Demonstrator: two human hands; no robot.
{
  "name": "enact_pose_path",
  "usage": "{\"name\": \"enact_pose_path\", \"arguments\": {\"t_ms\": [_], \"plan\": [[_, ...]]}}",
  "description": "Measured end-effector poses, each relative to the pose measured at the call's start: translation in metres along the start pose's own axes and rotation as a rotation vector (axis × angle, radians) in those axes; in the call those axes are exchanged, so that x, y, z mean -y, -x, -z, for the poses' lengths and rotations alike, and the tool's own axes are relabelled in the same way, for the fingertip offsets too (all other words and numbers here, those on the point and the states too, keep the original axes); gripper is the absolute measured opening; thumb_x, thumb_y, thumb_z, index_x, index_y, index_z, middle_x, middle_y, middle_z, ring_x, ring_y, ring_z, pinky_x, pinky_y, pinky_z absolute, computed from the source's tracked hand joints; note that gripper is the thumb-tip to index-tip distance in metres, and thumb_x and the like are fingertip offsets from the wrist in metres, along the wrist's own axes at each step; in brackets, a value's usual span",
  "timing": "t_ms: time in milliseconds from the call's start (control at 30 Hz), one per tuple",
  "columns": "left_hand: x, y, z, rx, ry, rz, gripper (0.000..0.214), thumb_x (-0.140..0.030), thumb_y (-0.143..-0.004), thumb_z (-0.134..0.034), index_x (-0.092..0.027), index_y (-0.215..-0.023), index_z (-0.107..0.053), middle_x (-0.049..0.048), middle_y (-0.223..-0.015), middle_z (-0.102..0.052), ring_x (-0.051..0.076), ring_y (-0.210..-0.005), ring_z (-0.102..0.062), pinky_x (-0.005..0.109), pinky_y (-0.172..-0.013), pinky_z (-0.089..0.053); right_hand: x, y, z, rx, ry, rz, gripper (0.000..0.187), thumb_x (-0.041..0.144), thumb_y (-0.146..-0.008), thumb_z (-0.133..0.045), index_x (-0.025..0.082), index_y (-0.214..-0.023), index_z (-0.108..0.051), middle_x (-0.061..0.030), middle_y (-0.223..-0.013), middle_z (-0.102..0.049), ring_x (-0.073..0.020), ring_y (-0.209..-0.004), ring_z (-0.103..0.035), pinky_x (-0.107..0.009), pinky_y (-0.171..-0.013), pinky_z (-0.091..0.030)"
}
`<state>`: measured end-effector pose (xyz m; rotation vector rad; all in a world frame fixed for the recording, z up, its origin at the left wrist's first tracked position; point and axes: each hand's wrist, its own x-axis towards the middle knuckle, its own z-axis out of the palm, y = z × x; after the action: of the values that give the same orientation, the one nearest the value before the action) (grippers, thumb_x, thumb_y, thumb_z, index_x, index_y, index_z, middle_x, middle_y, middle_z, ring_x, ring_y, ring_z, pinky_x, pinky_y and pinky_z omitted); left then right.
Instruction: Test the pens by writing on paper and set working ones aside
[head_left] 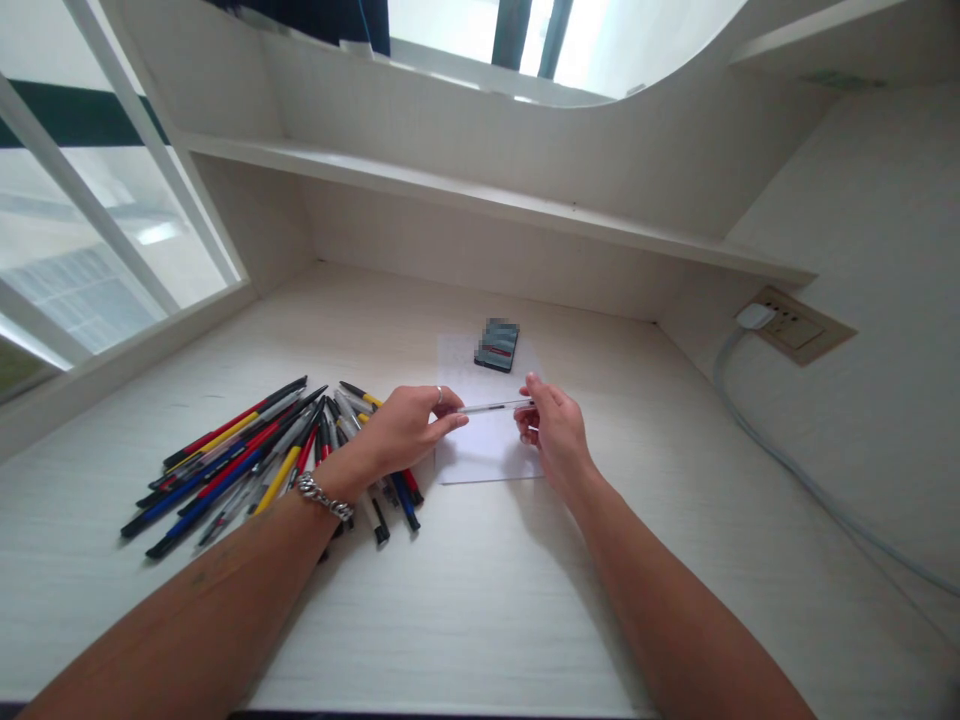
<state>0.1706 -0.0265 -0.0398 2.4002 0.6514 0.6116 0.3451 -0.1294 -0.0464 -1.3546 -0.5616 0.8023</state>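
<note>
Above a pale surface [465,600], nearly level over white paper [480,455]: a slim clear pen [493,407], pinched at one end by the left hand [414,425], at the other by the right hand [560,430]. Probably light, stiff, a little slick; best taken gently near the ends.

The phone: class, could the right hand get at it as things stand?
Probably yes: the phone lies just beyond the right hand, nothing visible between, though that hand holds a pen.

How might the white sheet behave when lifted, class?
The white sheet looks thin and flat, so it is probably light and floppy. With the phone lying over its far end, that end may resist lifting.
</note>
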Motion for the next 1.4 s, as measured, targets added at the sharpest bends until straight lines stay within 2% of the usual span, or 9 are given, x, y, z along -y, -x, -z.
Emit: {"name": "enact_pose_path", "arguments": {"t_ms": [133,267,400,700,867,967,1100,1233,1400], "plan": [[0.002,-0.001,0.000,-0.028,0.009,0.017,0.022,-0.039,-0.085,-0.058,-0.020,-0.092,-0.069,0.0026,-0.086,-0.073,0.018,-0.079,-0.066,0.029,-0.075,-0.048,0.002,-0.004,0.008,0.011,-0.002,-0.014,0.039,0.056,-0.078,-0.064,0.017,-0.082,-0.061,0.0008,-0.054,-0.059,-0.0082,-0.042,-0.045,-0.019,-0.039,-0.032],[0.004,-0.002,0.001,-0.101,0.062,0.050,0.026,-0.042,-0.085,-0.059,-0.019,-0.092,-0.069,0.0031,-0.088,-0.073,0.017,-0.078,-0.066,0.029,-0.075,-0.049,0.006,-0.004,0.015,0.194,-0.236,-0.161,0.040,0.052,-0.086,-0.056,0.014,-0.089,-0.066,-0.0035,-0.067,-0.064,-0.0094,-0.051,-0.054,-0.019,-0.044,-0.040],[0.006,-0.002,0.003,-0.153,0.116,0.100,0.030,-0.045,-0.082,-0.062,-0.018,-0.092,-0.071,0.0040,-0.085,-0.074,0.018,-0.074,-0.066,0.029,-0.071,-0.049,0.007,-0.003,0.020,0.310,-0.344,-0.199,0.035,0.047,-0.090,-0.053,0.015,-0.094,-0.068,-0.0043,-0.075,-0.067,-0.0102,-0.059,-0.058,-0.020,-0.054,-0.048],[0.008,-0.004,0.005,-0.229,0.412,0.164,0.034,-0.044,-0.075,-0.070,-0.015,-0.094,-0.070,0.0073,-0.087,-0.074,0.020,-0.078,-0.068,0.032,-0.074,-0.054,0.000,-0.001,0.017,0.368,-0.334,-0.207,0.033,0.049,-0.087,-0.057,0.021,-0.100,-0.066,-0.0016,-0.075,-0.066,-0.0111,-0.061,-0.058,-0.023,-0.058,-0.049],[0.012,-0.006,0.002,-0.223,0.441,0.182,0.036,-0.043,-0.074,-0.071,-0.014,-0.096,-0.070,0.0082,-0.088,-0.074,0.021,-0.080,-0.069,0.034,-0.076,-0.055,-0.001,-0.010,0.025,0.288,-0.022,-0.083,0.032,0.045,-0.076,-0.070,0.017,-0.091,-0.070,-0.0022,-0.073,-0.066,-0.0098,-0.058,-0.054,-0.021,-0.054,-0.044],[0.012,-0.006,0.002,-0.232,0.452,0.188,0.035,-0.041,-0.073,-0.072,-0.014,-0.095,-0.070,0.0078,-0.086,-0.074,0.020,-0.079,-0.069,0.034,-0.076,-0.055,0.001,-0.011,0.032,0.321,0.266,0.082,0.033,0.045,-0.077,-0.068,0.017,-0.093,-0.072,-0.0028,-0.076,-0.068,-0.0107,-0.060,-0.054,-0.023,-0.055,-0.043],[0.006,-0.005,0.003,-0.227,0.471,0.176,0.034,-0.041,-0.074,-0.073,-0.015,-0.097,-0.072,0.0061,-0.083,-0.074,0.019,-0.076,-0.069,0.032,-0.073,-0.056,0.009,-0.004,0.036,0.360,0.666,0.348,0.021,0.036,-0.080,-0.066,0.022,-0.092,-0.075,-0.0031,-0.085,-0.072,-0.0152,-0.073,-0.060,-0.028,-0.069,-0.046],[0.004,-0.004,0.002,-0.213,0.482,0.179,0.048,-0.042,-0.073,-0.073,-0.016,-0.113,-0.068,0.0066,-0.091,-0.075,0.019,-0.081,-0.070,0.034,-0.079,-0.056,0.017,-0.006,0.042,0.265,0.867,0.472,0.014,0.031,-0.079,-0.066,0.024,-0.086,-0.076,-0.0037,-0.088,-0.073,-0.0180,-0.079,-0.063,-0.030,-0.075,-0.045],[0.011,-0.003,0.002,-0.186,0.276,0.198,0.044,-0.048,-0.076,-0.068,-0.019,-0.108,-0.070,0.0068,-0.092,-0.075,0.021,-0.081,-0.070,0.034,-0.077,-0.056,0.019,-0.041,0.074,-0.161,0.951,0.362,0.022,0.034,-0.082,-0.060,0.020,-0.091,-0.076,-0.0071,-0.087,-0.075,-0.0204,-0.077,-0.066,-0.030,-0.070,-0.045]]}}
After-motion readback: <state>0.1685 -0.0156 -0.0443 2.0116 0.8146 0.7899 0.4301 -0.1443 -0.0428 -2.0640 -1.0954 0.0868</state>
